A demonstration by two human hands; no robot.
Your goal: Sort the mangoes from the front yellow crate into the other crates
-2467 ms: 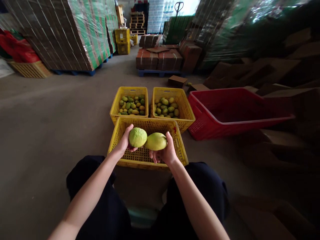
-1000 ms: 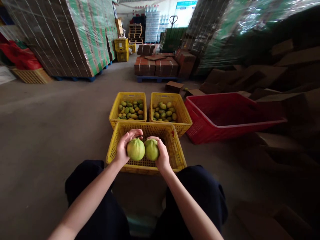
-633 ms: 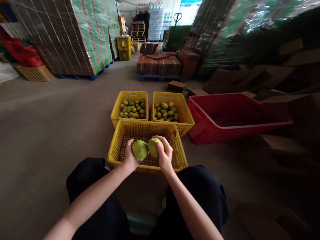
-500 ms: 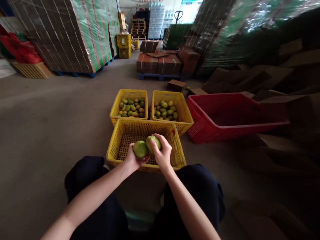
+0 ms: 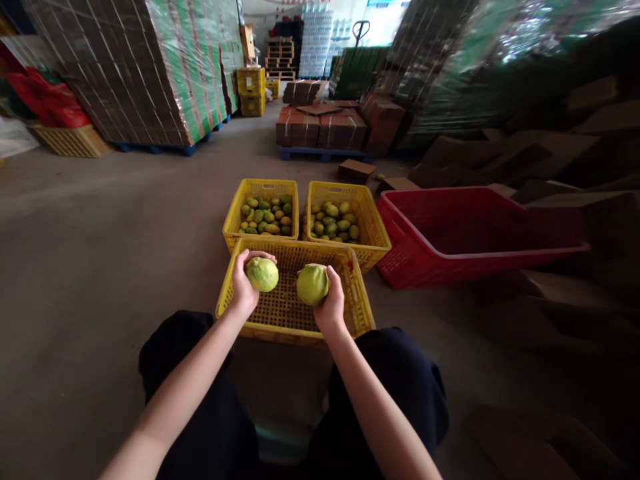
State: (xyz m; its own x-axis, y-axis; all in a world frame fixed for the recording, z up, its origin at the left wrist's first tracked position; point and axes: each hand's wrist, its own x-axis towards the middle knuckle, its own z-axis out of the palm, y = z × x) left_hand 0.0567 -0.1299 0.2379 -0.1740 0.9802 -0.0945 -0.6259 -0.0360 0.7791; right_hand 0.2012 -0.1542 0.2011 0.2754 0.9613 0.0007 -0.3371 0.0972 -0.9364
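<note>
My left hand [image 5: 245,287] is wrapped round a round yellow-green fruit [image 5: 263,275], its puckered end facing up and left. In my right hand [image 5: 331,300] sits a second yellow-green fruit [image 5: 313,285], with shallow ridges near its top. Both are guava-like, but I cannot tell the exact kind. The two hands are apart, over the near yellow crate [image 5: 295,330], whose perforated bottom shows between and below them. Behind it stand a left yellow crate [image 5: 229,217] and a right yellow crate [image 5: 376,233], each with many green and yellow oval fruits inside.
A large red basket [image 5: 480,255] stands to the right, with flattened cardboard [image 5: 565,287] beside it. Farther off are stacked brown cartons [image 5: 320,130] on a blue pallet and a tall plastic-wrapped stack [image 5: 125,73] on the left. My knees flank the near crate.
My hands have drawn apart, each with its own fruit. The left hand has moved left and up, turning its fruit; the right fruit has shifted slightly right and turned.
</note>
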